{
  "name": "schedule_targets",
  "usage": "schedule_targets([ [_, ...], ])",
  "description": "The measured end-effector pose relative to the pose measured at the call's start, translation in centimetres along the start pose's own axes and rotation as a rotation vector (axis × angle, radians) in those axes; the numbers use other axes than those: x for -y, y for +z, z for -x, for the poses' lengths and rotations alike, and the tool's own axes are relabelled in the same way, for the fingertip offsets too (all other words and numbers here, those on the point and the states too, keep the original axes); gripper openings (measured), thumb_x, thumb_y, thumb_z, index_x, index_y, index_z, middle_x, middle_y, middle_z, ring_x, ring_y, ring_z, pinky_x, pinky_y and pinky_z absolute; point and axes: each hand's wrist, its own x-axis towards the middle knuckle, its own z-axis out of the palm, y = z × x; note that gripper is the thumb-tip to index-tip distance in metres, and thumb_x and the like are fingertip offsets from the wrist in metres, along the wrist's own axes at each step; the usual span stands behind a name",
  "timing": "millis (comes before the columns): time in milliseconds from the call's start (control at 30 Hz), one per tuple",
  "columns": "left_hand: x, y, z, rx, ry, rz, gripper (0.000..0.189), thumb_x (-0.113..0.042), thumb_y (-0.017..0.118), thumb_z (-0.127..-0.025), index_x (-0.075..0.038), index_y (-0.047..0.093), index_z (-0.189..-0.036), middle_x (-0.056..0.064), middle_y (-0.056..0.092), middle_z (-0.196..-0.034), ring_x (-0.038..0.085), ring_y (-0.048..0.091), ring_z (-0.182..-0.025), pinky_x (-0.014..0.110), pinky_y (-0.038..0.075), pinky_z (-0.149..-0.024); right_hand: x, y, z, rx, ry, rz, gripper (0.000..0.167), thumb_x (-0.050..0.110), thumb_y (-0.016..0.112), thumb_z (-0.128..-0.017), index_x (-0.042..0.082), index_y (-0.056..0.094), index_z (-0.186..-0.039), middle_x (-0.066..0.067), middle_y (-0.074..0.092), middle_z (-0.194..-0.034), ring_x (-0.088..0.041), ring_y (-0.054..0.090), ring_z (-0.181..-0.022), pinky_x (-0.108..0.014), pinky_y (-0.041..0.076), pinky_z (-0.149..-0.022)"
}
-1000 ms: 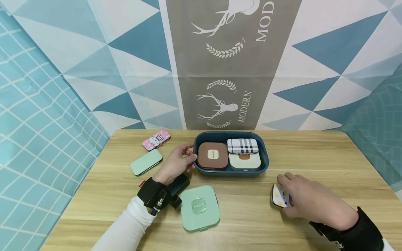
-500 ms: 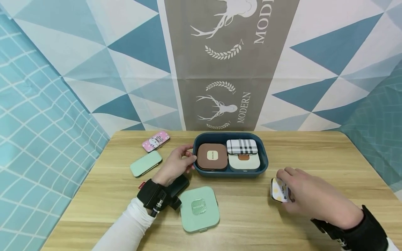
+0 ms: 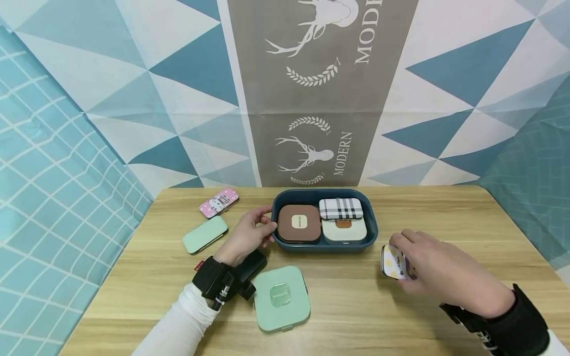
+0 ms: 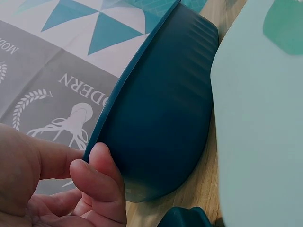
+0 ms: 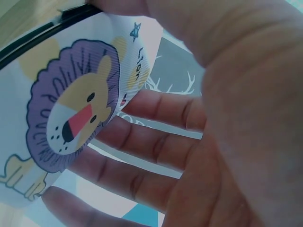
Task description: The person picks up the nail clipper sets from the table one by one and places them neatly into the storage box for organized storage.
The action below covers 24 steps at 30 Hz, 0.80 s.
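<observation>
My left hand pinches the left rim of a dark blue plastic bin; in the left wrist view, thumb and fingers meet at the bin's edge. Inside it lie a square brown case and a square cream case, with a small black-and-white plaid case on top of the cream one. My right hand, to the right of the bin, holds a small flat case printed with a lion. Thumb and fingertips grip it along opposite edges.
A square mint-green case lies in front of the bin. To the left are a pink cartoon case and a long mint-green case. A black case sits partly under my left wrist. A patterned cloth backs the wooden table.
My right hand has moved slightly away from me with the lion-print case, which has tilted a little. The left hand stays at the bin's rim. The head view has shifted slightly.
</observation>
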Motion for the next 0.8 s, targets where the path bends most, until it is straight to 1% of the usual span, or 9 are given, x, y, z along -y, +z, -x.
schedule_targets([
  [233,0.1,0.0,-0.1,-0.003,0.003,-0.002,0.056,-0.001,0.058,-0.107,0.001,0.04,-0.16,0.013,0.056,-0.103,0.033,0.066,-0.076,0.026,0.051,-0.059,-0.1,-0.5,-0.2,-0.047,-0.028,0.01,0.058,0.029,0.094,-0.072,0.011,0.063,-0.118,0.003,0.058,-0.102,-0.007,0.051,-0.082,-0.025,0.05,-0.062],
  [333,0.2,0.1,-0.1,-0.002,0.002,0.0,0.056,-0.001,0.058,-0.107,0.001,0.04,-0.16,0.013,0.056,-0.103,0.032,0.066,-0.076,0.026,0.051,-0.059,0.0,-0.7,-0.3,-0.076,-0.031,0.007,0.058,0.029,0.093,-0.072,0.011,0.063,-0.118,0.004,0.057,-0.101,-0.006,0.051,-0.081,-0.024,0.05,-0.061],
  [500,0.2,0.1,0.0,-0.003,-0.009,0.01,0.056,0.0,0.058,-0.107,0.001,0.04,-0.16,0.013,0.055,-0.104,0.03,0.065,-0.075,0.026,0.051,-0.059,0.0,-0.8,-0.6,-0.108,-0.046,0.002,0.055,0.027,0.09,-0.072,0.012,0.063,-0.118,0.007,0.055,-0.098,-0.005,0.047,-0.078,-0.022,0.046,-0.059],
  [633,0.0,0.1,0.1,-0.004,-0.004,0.008,0.055,0.0,0.057,-0.107,0.003,0.039,-0.159,0.014,0.055,-0.105,0.027,0.065,-0.074,0.025,0.05,-0.058,-0.1,-0.9,-1.0,-0.152,-0.086,0.02,0.052,0.023,0.087,-0.07,0.012,0.063,-0.114,0.009,0.05,-0.092,-0.003,0.043,-0.074,-0.02,0.042,-0.057],
  [733,0.0,0.0,0.1,0.001,0.004,0.004,0.055,0.0,0.057,-0.108,0.005,0.038,-0.159,0.015,0.055,-0.106,0.025,0.065,-0.073,0.025,0.05,-0.058,-0.2,-1.1,-1.3,-0.154,-0.092,0.02,0.053,0.022,0.088,-0.07,0.012,0.063,-0.115,0.009,0.05,-0.093,-0.004,0.044,-0.075,-0.02,0.042,-0.057],
  [800,0.0,0.0,0.0,0.003,0.008,0.004,0.055,0.0,0.057,-0.108,0.006,0.038,-0.159,0.015,0.055,-0.106,0.025,0.065,-0.073,0.025,0.05,-0.058,-0.2,-1.3,-1.5,-0.141,-0.083,0.019,0.054,0.024,0.089,-0.072,0.011,0.062,-0.117,0.008,0.052,-0.095,-0.005,0.045,-0.077,-0.021,0.044,-0.058],
])
